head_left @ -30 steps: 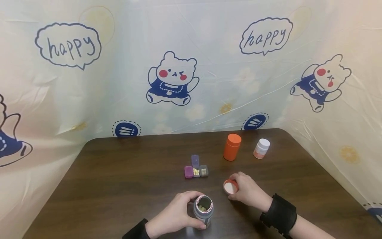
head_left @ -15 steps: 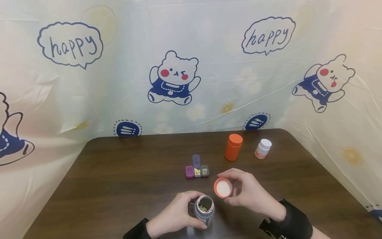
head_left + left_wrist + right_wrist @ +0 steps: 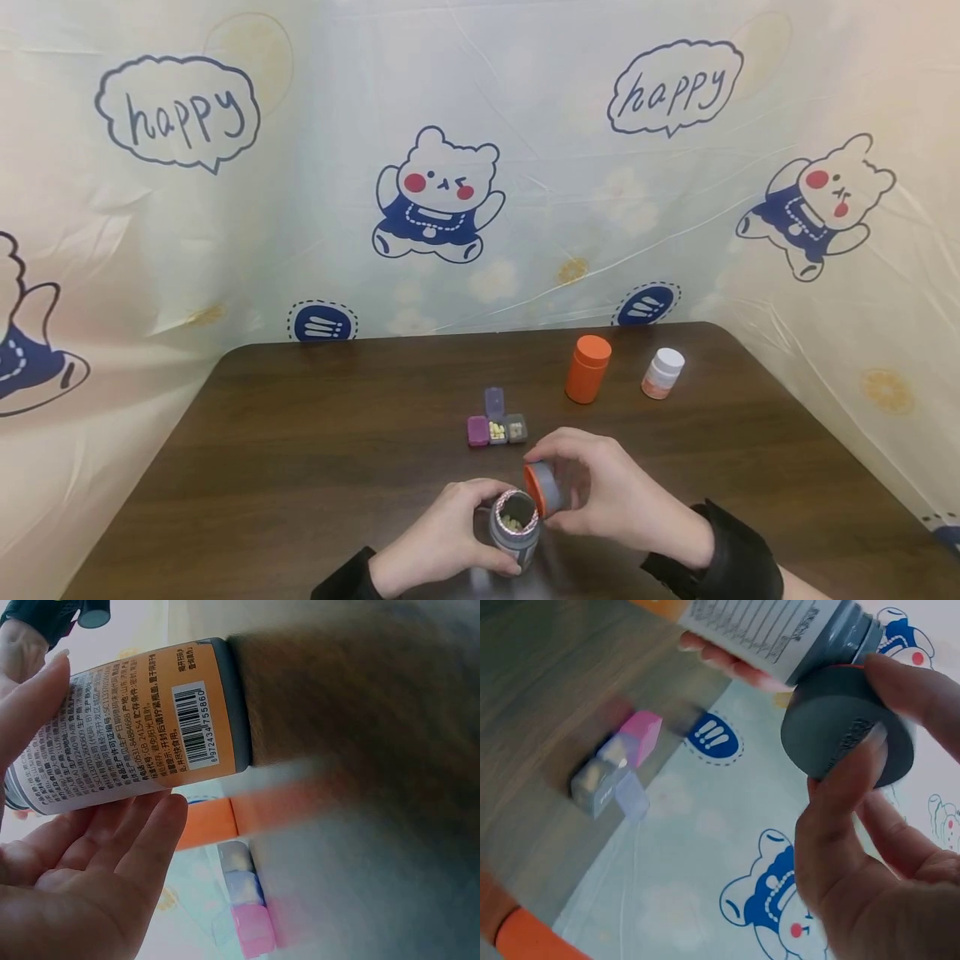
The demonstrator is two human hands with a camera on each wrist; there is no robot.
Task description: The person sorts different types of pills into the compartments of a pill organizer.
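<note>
Bottle (image 3: 517, 547): left hand (image 3: 442, 535) grips it, fingers half-spread around its sides
Cap (image 3: 550, 486): right hand (image 3: 615, 493) pinches it, fingers curled

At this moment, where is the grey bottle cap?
In the head view, the grey bottle cap is tilted in the right hand, just right of the open pill bottle.

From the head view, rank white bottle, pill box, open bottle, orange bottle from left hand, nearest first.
1. Open bottle: held in left hand.
2. Pill box: ahead, slightly right.
3. Orange bottle: farther back, right.
4. White bottle: right of the orange one.
</note>
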